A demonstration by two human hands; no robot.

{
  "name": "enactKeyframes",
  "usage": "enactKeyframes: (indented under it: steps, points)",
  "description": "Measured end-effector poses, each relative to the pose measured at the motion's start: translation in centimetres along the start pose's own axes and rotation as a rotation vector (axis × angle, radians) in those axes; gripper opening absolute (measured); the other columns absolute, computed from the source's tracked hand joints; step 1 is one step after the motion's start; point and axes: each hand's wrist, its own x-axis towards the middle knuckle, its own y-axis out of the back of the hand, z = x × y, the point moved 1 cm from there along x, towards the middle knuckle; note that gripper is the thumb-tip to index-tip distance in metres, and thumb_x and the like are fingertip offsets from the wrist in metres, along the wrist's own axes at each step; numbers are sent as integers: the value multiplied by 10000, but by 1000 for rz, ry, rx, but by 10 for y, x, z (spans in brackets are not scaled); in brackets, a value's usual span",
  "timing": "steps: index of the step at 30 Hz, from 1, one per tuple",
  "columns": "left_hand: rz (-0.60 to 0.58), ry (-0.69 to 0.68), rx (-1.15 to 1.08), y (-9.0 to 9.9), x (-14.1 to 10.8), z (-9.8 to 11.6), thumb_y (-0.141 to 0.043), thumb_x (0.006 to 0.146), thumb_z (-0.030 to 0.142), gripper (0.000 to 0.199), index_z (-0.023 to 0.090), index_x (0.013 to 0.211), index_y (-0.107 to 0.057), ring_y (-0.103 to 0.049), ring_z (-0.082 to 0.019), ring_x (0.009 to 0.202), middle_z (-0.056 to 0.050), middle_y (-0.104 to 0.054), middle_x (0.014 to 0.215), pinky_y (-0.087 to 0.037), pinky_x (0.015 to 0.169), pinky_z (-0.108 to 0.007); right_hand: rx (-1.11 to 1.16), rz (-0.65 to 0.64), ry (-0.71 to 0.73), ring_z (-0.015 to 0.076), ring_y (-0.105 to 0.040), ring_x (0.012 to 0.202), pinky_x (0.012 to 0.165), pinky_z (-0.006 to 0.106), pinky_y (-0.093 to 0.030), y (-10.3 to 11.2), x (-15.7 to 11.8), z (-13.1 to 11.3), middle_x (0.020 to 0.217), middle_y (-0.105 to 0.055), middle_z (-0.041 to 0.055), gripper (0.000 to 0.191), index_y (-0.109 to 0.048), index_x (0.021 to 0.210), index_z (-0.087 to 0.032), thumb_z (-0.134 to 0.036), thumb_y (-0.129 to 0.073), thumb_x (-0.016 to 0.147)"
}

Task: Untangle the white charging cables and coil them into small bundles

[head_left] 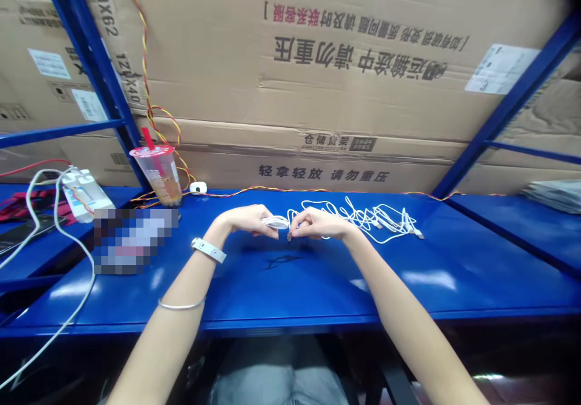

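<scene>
My left hand is closed on a white charging cable wound into a small flat coil. Close beside it, my right hand pinches an end of white cable whose small metal plug points down toward the table. Behind and to the right of my right hand lies a loose tangle of white cables with USB plugs at its right end. On the blue tabletop in front of both hands rest several thin black ties.
A bubble tea cup with a red straw stands back left, near a small white case. A white power strip and its cord occupy the left side. Blue shelf posts and large cardboard boxes wall off the back.
</scene>
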Motion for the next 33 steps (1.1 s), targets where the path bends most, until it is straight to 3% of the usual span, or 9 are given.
enactKeyframes:
  steps: [2,5,8,11,15,21,23,29,33]
  points:
    - [14,-12,-110,3,-4,3,-736,658,397,305,171,861,-718,-387,-88,485,3,-548,602,-232,423,-221,3,-37,-8,46,-355,438,378,194,-238,1,-1,1,765,-649,36,325,-710,921,-140,-420,-622,782]
    - [187,-51,-444,8,-4,0,-704,721,434,406,179,1035,-676,-344,-63,479,21,-485,612,-222,413,-189,0,-92,-17,50,-325,437,385,203,-210,-3,1,1,644,-593,2,375,-711,934,-136,-465,-644,767]
    - [323,-83,-841,8,4,-8,-603,814,483,400,148,1031,-637,-359,-50,472,24,-445,614,-261,411,-158,-14,-185,-18,51,-290,428,412,209,-193,-11,5,-2,489,-451,-56,402,-713,940,-134,-485,-665,750]
    - [311,-78,-1066,5,15,-15,-486,889,490,412,125,1030,-615,-467,-67,520,-18,-518,688,-357,438,-164,-111,-199,20,49,-280,445,451,220,-191,-17,9,-5,476,-423,-65,404,-728,914,-136,-491,-690,726]
    - [316,-53,-1126,-5,25,-12,-397,945,418,378,116,1047,-599,-567,-105,592,-59,-602,760,-478,545,-218,-180,-18,39,73,-366,514,502,224,-250,-17,10,-9,564,-512,-30,393,-722,886,-144,-507,-662,747]
    - [309,-74,-1159,-23,35,-2,-420,942,354,315,109,975,-615,-624,-146,689,-104,-658,840,-510,614,-259,-123,607,50,92,-360,538,512,235,-255,-11,15,-4,579,-475,-16,402,-601,690,-148,-518,-525,827]
    - [319,-90,-1169,-26,38,-3,-458,926,328,269,120,988,-617,-627,-145,705,-98,-662,855,-516,650,-268,-91,720,36,105,-392,561,521,235,-283,-10,18,3,595,-486,-11,366,-563,672,-161,-497,-535,816]
    - [341,-121,-1091,-29,40,-9,-645,810,214,227,136,1023,-640,-600,-106,652,-49,-648,823,-472,577,-206,102,707,39,127,-483,625,602,250,-392,-15,26,13,750,-603,6,345,-607,974,-180,-468,-569,787]
    - [310,-150,-1005,-31,40,-7,-591,860,310,271,124,1048,-651,-604,-112,668,-72,-650,842,-472,574,-202,258,715,109,151,-546,741,675,266,-424,-18,25,8,852,-643,42,327,-618,948,-160,-434,-587,772]
